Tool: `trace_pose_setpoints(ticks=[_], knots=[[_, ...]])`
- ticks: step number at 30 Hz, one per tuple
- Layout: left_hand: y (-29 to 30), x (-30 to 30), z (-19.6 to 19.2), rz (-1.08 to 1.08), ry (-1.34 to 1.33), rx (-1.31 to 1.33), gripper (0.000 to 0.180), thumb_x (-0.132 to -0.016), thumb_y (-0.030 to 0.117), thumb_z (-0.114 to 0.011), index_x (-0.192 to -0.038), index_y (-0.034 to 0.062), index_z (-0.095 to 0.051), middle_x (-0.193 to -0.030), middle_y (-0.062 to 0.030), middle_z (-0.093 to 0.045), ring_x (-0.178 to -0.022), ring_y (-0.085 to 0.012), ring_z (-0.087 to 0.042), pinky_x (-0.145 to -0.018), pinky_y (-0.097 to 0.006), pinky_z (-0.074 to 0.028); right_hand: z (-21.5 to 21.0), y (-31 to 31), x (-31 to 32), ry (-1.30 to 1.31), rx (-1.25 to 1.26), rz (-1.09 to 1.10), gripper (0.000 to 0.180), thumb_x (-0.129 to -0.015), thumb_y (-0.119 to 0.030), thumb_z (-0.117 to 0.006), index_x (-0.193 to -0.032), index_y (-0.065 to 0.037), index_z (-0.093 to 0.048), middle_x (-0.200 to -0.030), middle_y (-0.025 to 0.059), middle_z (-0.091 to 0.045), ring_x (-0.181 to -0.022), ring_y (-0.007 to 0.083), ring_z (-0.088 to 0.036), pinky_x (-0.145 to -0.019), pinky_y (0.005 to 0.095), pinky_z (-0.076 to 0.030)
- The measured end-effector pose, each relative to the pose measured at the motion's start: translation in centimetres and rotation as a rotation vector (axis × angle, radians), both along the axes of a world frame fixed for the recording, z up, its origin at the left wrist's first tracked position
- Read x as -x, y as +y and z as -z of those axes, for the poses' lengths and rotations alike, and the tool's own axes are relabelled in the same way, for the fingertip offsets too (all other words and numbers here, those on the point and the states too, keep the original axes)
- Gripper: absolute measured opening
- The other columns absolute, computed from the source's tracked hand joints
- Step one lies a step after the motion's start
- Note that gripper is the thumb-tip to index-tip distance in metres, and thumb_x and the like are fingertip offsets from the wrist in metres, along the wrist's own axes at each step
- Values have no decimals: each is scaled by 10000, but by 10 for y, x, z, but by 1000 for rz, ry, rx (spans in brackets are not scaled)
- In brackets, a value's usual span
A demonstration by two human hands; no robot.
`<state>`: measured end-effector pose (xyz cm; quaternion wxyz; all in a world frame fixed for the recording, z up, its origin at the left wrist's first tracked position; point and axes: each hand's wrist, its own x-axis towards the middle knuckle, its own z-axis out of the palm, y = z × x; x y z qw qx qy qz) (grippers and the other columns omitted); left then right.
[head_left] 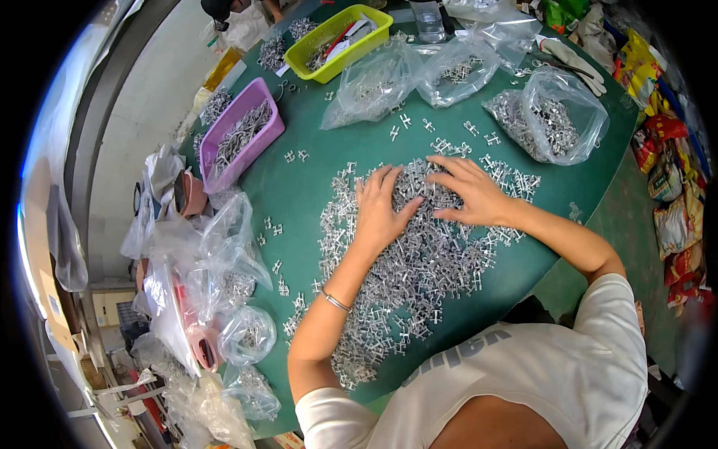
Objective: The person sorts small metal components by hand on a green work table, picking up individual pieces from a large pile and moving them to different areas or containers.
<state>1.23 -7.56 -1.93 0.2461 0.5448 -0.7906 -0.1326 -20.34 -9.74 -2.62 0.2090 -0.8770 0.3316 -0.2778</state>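
Note:
A broad heap of small silvery H-shaped metal pieces (419,262) covers the middle of the green table (299,194). My left hand (380,209) rests on the upper left of this heap, thumb spread away from the fingers. Facing it, my right hand (473,193) lies on the upper right part with its fingers apart. Both hands touch the pieces, and some of the darker ones lie between them. Nothing is visibly gripped in either hand, though the fingertips are partly sunk among the pieces.
A purple basket (274,105) and a yellow-green basket (299,58) stand at the far left with metal parts inside. Clear plastic bags of pieces (553,123) lie along the far side. More plastic bags (243,337) crowd the left edge. A white glove (572,60) lies far right.

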Motion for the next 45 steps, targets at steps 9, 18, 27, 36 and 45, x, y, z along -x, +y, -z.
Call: trace_pose_setpoints(ticks=[9, 18, 27, 36, 45], knots=[[66, 0, -12, 158, 36, 35, 332, -727, 59, -641, -1046, 57, -548, -1204, -143, -463, -1132, -344, -425, -979, -431, -314, -6, 63, 2, -27, 135, -157, 306, -706, -203, -663, -944, -42, -559, -1196, 138, -437, -1144, 356, -378, -908, 465, -360], [38, 23, -7, -55, 27, 81, 395, -798, 91, -570, -1171, 14, -461, -1251, -201, -424, -1178, -377, -374, -991, -424, -293, -2, 28, -10, 23, 128, 153, 568, -745, -325, -630, -1171, 7, -452, -1172, 175, -453, -1119, 347, -398, -941, 445, -313], [92, 12, -10, 206, 0, -47, 384, -741, -30, -555, -1114, 7, -472, -1212, -173, -445, -1174, -383, -388, -953, -435, -354, -11, 80, 4, 88, 142, -160, 541, -697, -304, -670, -1134, -40, -489, -1177, 118, -425, -1197, 384, -304, -946, 531, -287], [123, 16, -19, 255, -39, -16, 373, -660, -80, -549, -1020, 17, -545, -1213, -145, -471, -1193, -400, -367, -949, -469, -364, -4, 99, 27, -149, 131, -197, 244, -707, -135, -654, -926, -38, -607, -881, 86, -579, -994, 262, -527, -909, 431, -385], [141, 18, -8, 263, 147, -19, 382, -683, -45, -563, -1061, 9, -540, -1126, -163, -475, -1115, -364, -427, -909, -475, -365, -21, 35, 22, -82, 92, 171, 211, -711, -93, -651, -903, -24, -598, -923, 88, -553, -888, 248, -495, -779, 358, -387]])
